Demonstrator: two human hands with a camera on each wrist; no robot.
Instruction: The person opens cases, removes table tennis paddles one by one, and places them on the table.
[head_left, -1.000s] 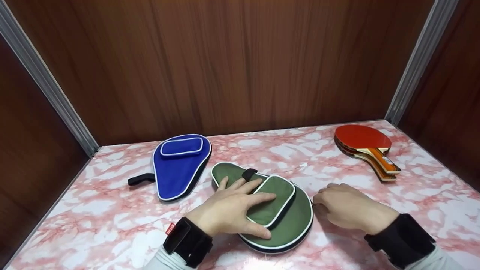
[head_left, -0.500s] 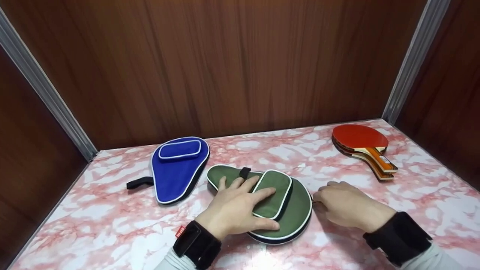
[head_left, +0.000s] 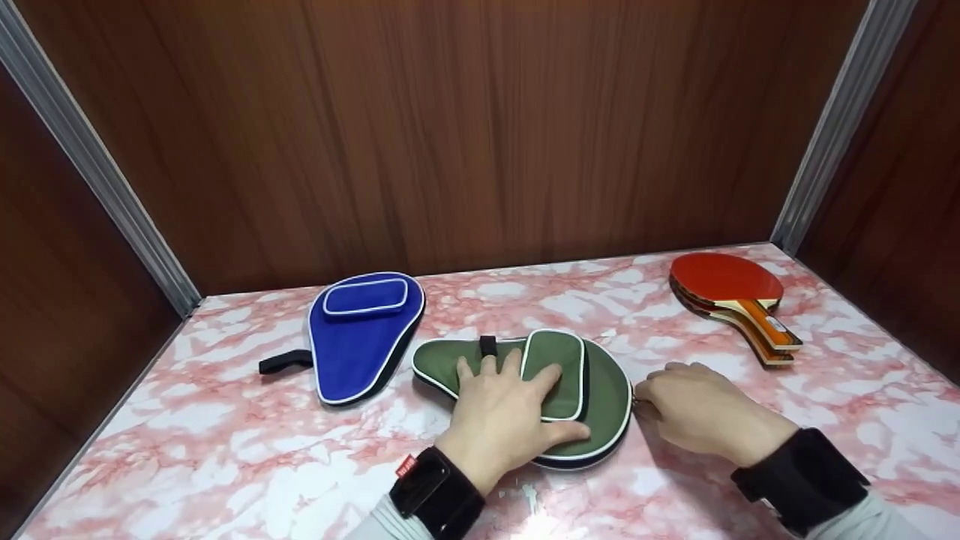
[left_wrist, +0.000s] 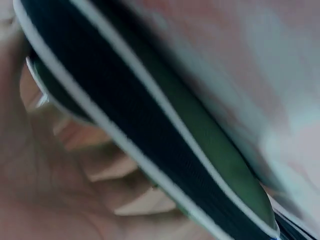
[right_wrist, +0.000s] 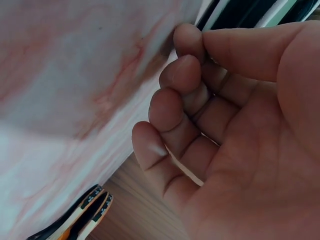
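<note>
A green table tennis bat case point(head_left: 609, 390) with white piping lies on the table, its narrow end to the left. My left hand point(head_left: 502, 420) rests on it, fingers spread across the middle and the raised pocket. The left wrist view shows the case's dark side band point(left_wrist: 135, 105) close by the palm. At the round right end, my right hand point(head_left: 694, 409) pinches a small zipper pull at the edge, mostly hidden by the fingers. In the right wrist view, thumb and index finger point(right_wrist: 190, 42) meet beside the case, with the other fingers curled.
A blue bat case point(head_left: 352, 341) with a black strap point(head_left: 285, 361) lies at the left. Two stacked table tennis bats point(head_left: 727, 277), red side up, lie back right. Brown wood-grain panels point(head_left: 480, 135) enclose the marbled table point(head_left: 225, 450) at the back and sides.
The green case has turned counterclockwise on the table, its narrow end dropping and its round end rising in the head view. My left hand moved right with it; the right hand stayed nearly still.
</note>
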